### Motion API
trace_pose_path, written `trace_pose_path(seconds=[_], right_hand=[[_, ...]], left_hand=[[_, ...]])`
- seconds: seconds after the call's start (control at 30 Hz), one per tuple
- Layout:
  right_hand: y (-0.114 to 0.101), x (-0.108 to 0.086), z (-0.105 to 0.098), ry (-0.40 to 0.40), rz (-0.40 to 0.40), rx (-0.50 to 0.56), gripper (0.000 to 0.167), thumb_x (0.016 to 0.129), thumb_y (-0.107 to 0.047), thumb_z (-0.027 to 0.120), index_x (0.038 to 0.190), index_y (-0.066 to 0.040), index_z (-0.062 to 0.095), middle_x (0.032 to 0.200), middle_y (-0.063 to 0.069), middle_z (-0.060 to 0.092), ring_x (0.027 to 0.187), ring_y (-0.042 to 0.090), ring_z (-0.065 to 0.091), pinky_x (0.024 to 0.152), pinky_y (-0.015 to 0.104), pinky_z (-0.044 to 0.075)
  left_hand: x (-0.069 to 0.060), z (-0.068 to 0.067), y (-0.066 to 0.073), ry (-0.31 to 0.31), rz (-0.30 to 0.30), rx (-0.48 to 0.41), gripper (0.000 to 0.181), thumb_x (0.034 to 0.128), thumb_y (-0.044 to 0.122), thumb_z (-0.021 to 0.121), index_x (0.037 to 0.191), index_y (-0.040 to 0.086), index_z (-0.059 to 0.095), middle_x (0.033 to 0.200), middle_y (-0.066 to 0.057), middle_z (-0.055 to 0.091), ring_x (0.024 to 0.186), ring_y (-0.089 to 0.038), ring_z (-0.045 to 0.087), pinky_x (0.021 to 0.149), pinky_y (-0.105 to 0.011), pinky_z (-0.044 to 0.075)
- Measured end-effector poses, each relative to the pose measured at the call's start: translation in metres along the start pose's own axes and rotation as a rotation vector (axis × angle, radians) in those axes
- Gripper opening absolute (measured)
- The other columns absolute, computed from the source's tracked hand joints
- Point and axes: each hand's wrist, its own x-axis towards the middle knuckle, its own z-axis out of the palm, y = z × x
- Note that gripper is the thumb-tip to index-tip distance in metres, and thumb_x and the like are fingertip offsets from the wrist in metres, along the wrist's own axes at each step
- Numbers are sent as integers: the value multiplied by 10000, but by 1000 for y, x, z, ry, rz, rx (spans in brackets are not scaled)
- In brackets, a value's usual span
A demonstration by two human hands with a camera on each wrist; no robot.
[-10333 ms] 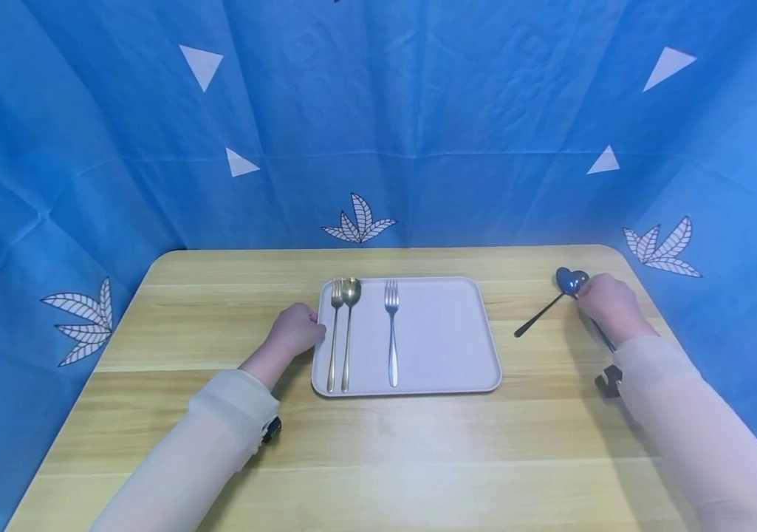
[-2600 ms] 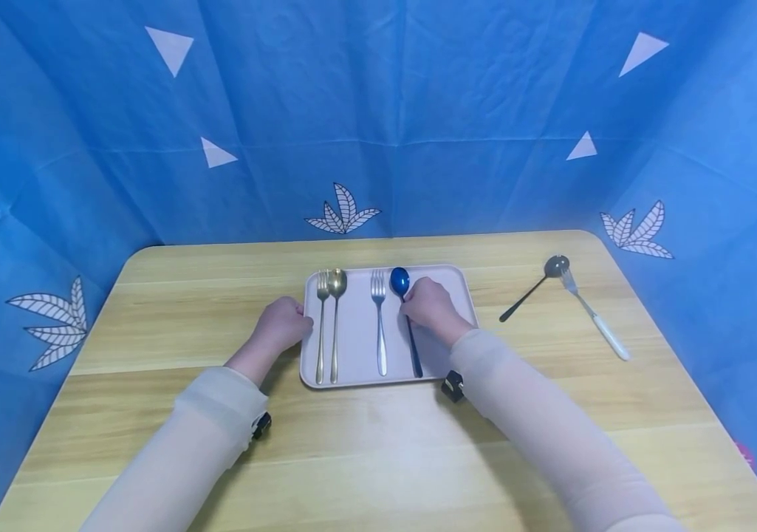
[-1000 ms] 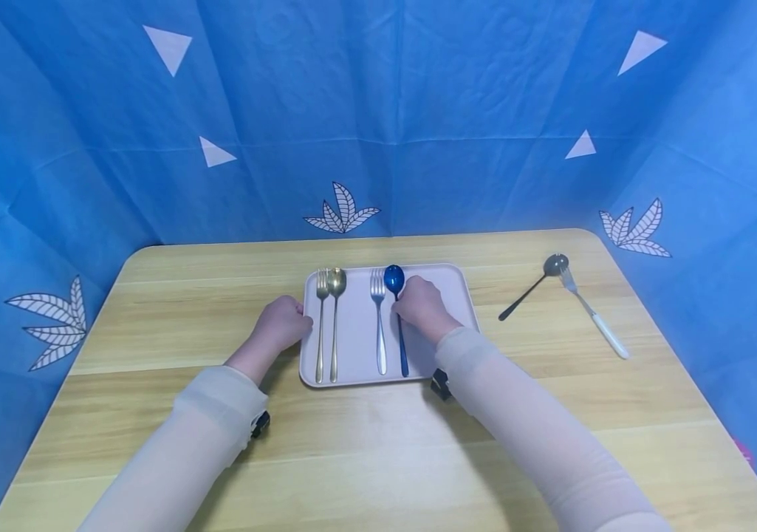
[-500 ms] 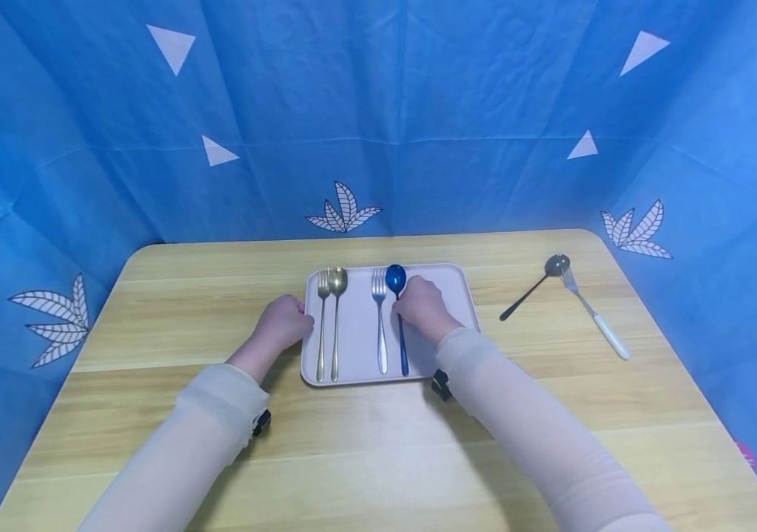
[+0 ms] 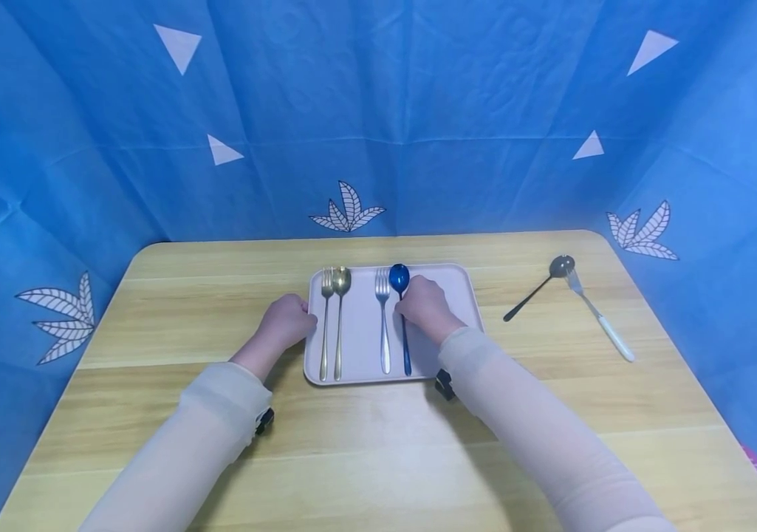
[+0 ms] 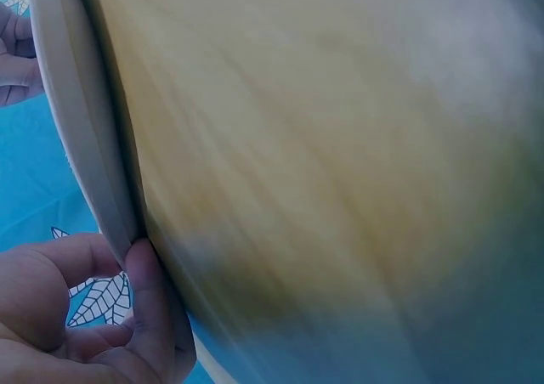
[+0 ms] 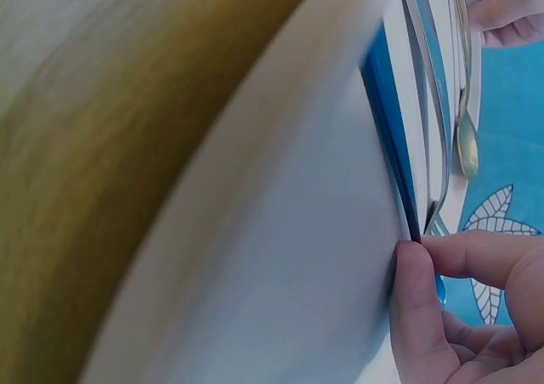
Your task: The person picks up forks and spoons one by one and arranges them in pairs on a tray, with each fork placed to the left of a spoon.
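Note:
A pale pinkish tray point(image 5: 461, 295) lies on the wooden table. At its left edge, my left hand point(image 5: 285, 321) pinches the rim between thumb and finger, as the left wrist view point(image 6: 102, 316) also shows. Inside the tray, my right hand point(image 5: 427, 303) pinches the handle of a blue spoon point(image 5: 399, 278). In the right wrist view its handle point(image 7: 393, 121) runs between thumb and fingertip. A silver fork point(image 5: 383, 325) lies just left of the blue spoon, roughly parallel. Farther left, a gold fork point(image 5: 326, 284) and a gold spoon point(image 5: 341, 281) lie side by side.
On the table's right side lie a dark spoon point(image 5: 560, 266) and a fork with a white handle point(image 5: 614, 338), their heads touching or overlapping. A blue patterned cloth point(image 5: 391, 111) hangs behind the table and along both sides.
Since the oldest frame, the blue spoon has come from the table's right side into the tray, then shifted slightly left toward the silver fork. Over the last second the hands have hardly moved.

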Motion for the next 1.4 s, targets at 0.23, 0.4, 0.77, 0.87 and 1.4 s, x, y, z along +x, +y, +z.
trace_pose_path(seconds=[0.23,0.4,0.77,0.87,1.4], right_hand=[[1,-1,0,-5,4,13,105,877,-63,671,787,-47,620,704,81,660,631,203,631,601,294,493],[1,1,1,-12,6,8,134,884,-59,659,760,-53,608,679,72,645,603,191,614,577,284,484],[-1,5,1,-33,37,14,169,891,-55,643,733,-66,582,651,63,617,576,183,592,546,280,468],[0,6,1,-30,35,14,167,890,-53,640,735,-67,578,654,64,614,577,184,592,543,277,467],[1,5,2,-14,24,10,131,892,-82,650,774,-57,603,677,68,629,585,183,600,548,277,464]], left_hand=[[2,2,0,5,6,5,260,832,54,516,597,114,424,533,18,352,492,-160,367,482,-289,332],[1,1,1,14,20,14,267,820,53,513,585,118,405,523,22,323,483,-159,343,482,-292,317],[0,1,1,21,34,24,268,807,53,505,576,123,389,518,28,302,485,-159,323,483,-295,302],[0,1,1,24,41,26,270,804,50,507,572,123,388,515,28,300,480,-156,319,478,-291,295],[1,1,0,27,29,22,265,807,56,522,577,122,408,520,26,327,497,-164,356,493,-295,317]])
